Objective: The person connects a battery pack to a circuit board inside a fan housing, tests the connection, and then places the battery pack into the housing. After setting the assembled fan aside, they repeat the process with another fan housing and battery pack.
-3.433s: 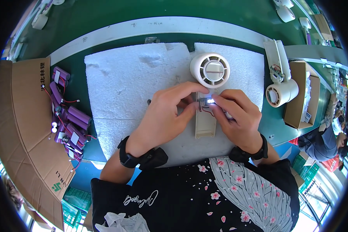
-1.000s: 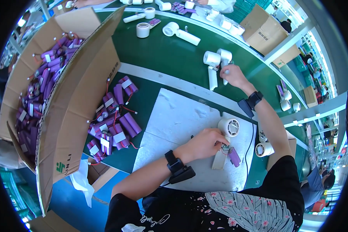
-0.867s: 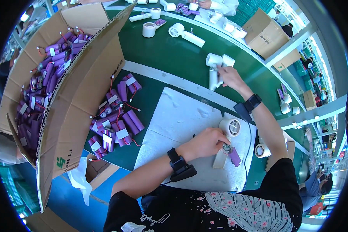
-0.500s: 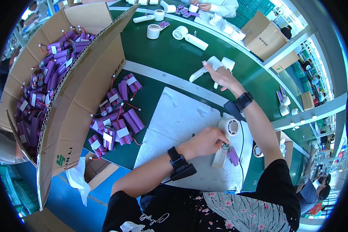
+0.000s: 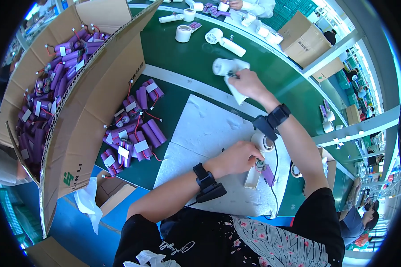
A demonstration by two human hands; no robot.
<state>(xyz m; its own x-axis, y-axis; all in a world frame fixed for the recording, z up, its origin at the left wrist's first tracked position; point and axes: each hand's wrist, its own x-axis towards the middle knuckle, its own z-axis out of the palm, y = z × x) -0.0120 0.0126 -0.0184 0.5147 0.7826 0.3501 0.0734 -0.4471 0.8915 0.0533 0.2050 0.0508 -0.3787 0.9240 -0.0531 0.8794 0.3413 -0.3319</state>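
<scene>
Head view: your left hand (image 5: 239,158), at four o'clock, brings thumb and forefinger together at the neck of a cream fan (image 5: 257,141) on the white foam pad (image 5: 196,133); whether they pinch something, I cannot tell. A purple battery (image 5: 268,175) sits just beside the fan's handle. Your right hand (image 5: 249,84), between one and two o'clock, has its fingers closed on a blurred white fan (image 5: 221,67) over the green surface (image 5: 182,58). Purple battery packs (image 5: 153,133) lie toward nine o'clock.

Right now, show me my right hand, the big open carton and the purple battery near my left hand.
Right hand (image 5: 248,83), head view: back of the hand.
Open carton (image 5: 93,111), head view: outer side wall.
Purple battery (image 5: 268,175), head view: its purple side.
</scene>
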